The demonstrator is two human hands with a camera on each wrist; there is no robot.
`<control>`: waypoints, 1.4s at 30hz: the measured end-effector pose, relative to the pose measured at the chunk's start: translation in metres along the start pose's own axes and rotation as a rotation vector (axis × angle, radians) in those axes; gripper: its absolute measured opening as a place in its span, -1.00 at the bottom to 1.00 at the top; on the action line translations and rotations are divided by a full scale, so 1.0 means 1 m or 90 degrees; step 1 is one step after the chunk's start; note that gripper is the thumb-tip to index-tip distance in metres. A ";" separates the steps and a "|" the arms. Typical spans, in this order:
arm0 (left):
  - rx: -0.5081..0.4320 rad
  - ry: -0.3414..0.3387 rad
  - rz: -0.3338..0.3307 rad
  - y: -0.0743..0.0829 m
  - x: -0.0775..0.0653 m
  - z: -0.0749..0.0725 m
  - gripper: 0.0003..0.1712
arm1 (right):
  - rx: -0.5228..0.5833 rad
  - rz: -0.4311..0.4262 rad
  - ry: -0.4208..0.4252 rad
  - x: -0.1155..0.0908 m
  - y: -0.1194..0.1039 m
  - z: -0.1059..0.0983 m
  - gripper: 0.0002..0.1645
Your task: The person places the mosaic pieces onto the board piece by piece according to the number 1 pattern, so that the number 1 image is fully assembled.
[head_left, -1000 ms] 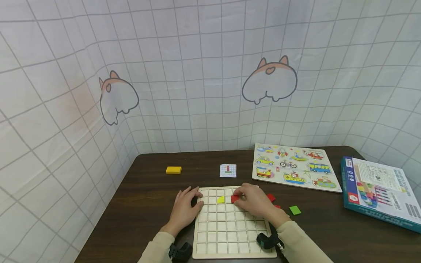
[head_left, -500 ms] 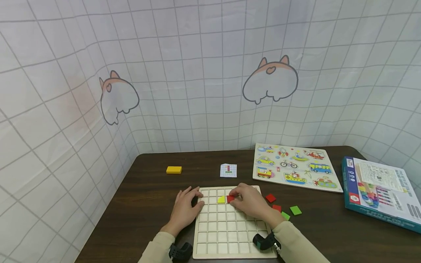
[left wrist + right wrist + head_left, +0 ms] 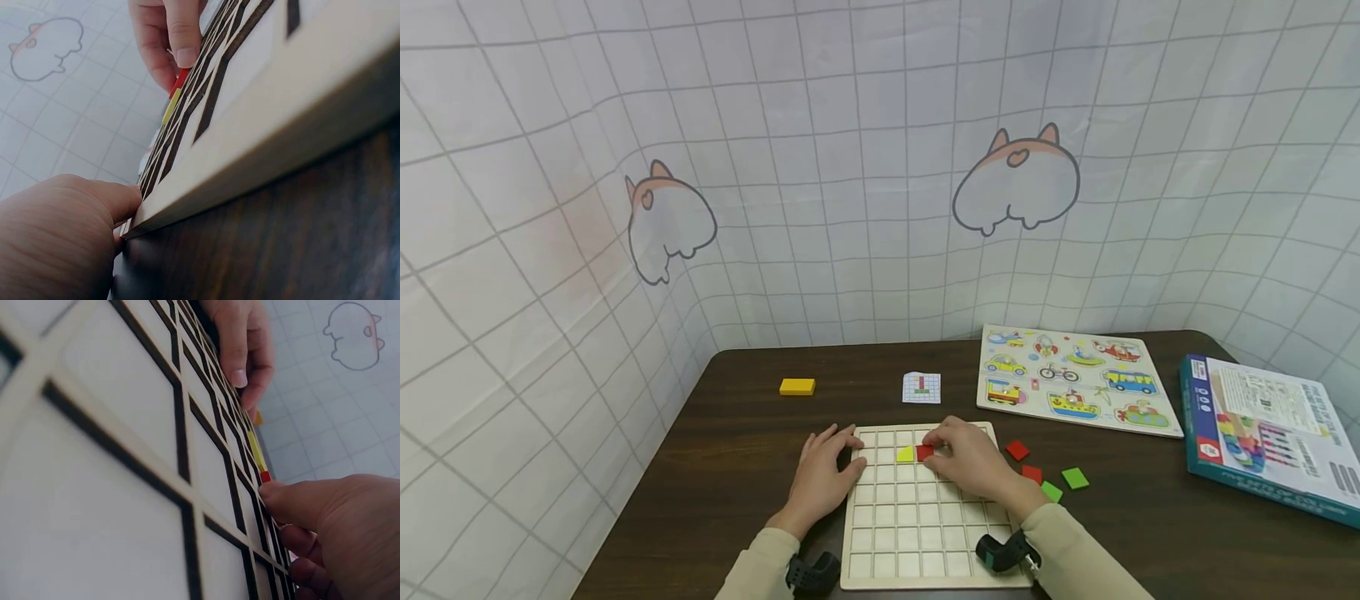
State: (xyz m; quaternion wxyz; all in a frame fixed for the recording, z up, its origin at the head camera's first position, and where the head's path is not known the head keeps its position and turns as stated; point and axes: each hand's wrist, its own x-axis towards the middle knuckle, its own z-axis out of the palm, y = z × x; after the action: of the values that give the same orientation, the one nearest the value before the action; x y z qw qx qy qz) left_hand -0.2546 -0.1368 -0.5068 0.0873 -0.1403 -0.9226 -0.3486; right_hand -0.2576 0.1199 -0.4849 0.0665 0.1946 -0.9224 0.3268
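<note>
A pale wooden grid board (image 3: 895,542) lies on the dark table. My left hand (image 3: 822,477) rests at its upper left edge, thumb and fingertips touching the rim; the left wrist view shows the thumb (image 3: 119,199) on that rim. Over the second row of cells, my right hand (image 3: 973,460) pinches a red square tile (image 3: 923,452) between thumb and fingers. Just left of it is a yellow tile (image 3: 905,454) on the board. In the right wrist view, the thumb touches the red tile (image 3: 265,477), beside the yellow tile (image 3: 255,450). Some right fingertips are hidden.
Loose red tiles (image 3: 1017,450) and green tiles (image 3: 1075,478) lie right of the board. Behind it are a small pattern card (image 3: 921,388) and a yellow block (image 3: 797,387). A vehicle picture board (image 3: 1075,379) and a teal-edged box (image 3: 1273,442) occupy the right side.
My right hand has moved slightly left with the red tile, bringing it next to the yellow one, and has since stayed there. My left hand has kept its place.
</note>
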 end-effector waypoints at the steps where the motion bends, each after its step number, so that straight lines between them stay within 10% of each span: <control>1: -0.001 -0.001 -0.001 0.000 0.000 0.000 -0.85 | 0.003 0.003 -0.004 0.000 0.000 -0.001 -0.79; 42: -0.001 0.002 -0.010 -0.001 0.000 0.001 -0.87 | 0.062 -0.019 -0.041 -0.012 0.010 -0.025 -0.70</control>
State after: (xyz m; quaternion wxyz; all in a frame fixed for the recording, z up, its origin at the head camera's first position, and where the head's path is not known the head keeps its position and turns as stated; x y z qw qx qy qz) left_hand -0.2555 -0.1367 -0.5084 0.0858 -0.1325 -0.9232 -0.3503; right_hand -0.2506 0.1467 -0.4749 0.0320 0.2218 -0.9041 0.3637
